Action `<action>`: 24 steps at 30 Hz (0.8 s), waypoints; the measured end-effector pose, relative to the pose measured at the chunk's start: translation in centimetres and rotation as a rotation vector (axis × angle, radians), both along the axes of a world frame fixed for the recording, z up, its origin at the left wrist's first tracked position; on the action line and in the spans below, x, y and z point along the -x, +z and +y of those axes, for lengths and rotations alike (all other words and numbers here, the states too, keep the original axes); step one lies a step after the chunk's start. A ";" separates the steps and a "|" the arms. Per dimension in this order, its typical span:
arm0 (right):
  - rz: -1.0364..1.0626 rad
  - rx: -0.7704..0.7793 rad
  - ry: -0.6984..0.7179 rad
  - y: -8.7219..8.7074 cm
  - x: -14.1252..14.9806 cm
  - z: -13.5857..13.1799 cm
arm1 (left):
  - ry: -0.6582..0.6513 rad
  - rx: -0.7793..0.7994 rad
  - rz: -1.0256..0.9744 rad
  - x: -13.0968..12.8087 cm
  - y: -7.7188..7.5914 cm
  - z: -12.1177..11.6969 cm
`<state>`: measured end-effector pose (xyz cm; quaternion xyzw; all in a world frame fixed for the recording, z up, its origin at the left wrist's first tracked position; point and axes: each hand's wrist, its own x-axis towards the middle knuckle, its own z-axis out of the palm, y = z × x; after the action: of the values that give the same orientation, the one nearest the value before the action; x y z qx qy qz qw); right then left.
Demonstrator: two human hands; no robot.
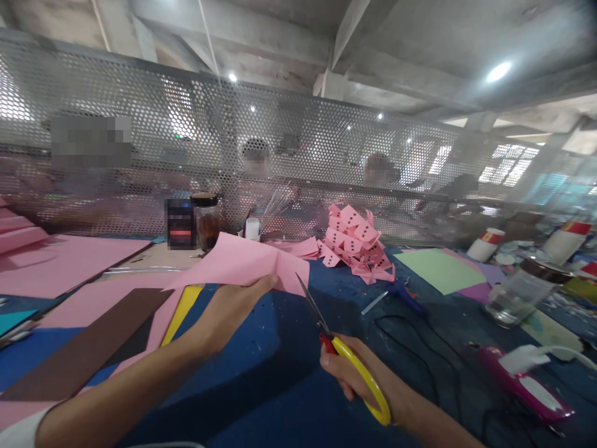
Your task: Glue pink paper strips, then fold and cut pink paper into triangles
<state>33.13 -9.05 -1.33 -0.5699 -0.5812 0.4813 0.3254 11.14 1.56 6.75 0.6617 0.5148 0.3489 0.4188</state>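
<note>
My left hand (237,302) grips a large pink paper sheet (247,258) by its near edge, thumb on top, and the sheet is lifted off the table. In my right hand (359,367) is a pair of scissors (359,364) with yellow and red handles. Its blades point up and to the left, with their tips close to the right corner of the pink sheet. The blades look closed or nearly so. Behind the sheet, to the right, stands a heap of pink paper cut-outs (352,239) with dark dots.
A blue glue gun (405,295) and its black cable lie on the right. Beyond are green paper (441,270), a glass jar (520,292) and a magenta power strip (522,382). Brown paper strips (93,342) and pink sheets cover the left. A perforated metal screen (298,137) rises behind.
</note>
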 end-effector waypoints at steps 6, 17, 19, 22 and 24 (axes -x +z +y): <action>-0.014 0.003 0.000 0.2 0.0 0.0 | -0.044 0.018 0.032 0.2 0.0 -0.1; -0.050 0.031 -0.034 0.8 0.4 -0.1 | -0.034 0.077 0.042 0.1 -0.1 0.4; -0.037 0.022 -0.031 0.8 0.4 -0.1 | -0.040 0.083 -0.002 0.1 -0.3 0.4; -0.018 0.012 -0.037 1.0 0.4 0.0 | -0.031 0.091 -0.060 0.1 -0.8 0.6; -0.020 0.014 -0.035 1.2 0.5 0.0 | -0.029 0.098 -0.085 0.1 -1.3 0.9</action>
<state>32.64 -9.08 -0.16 -0.5871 -0.5709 0.4738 0.3241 11.01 2.45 5.43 0.6324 0.5033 0.3450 0.4772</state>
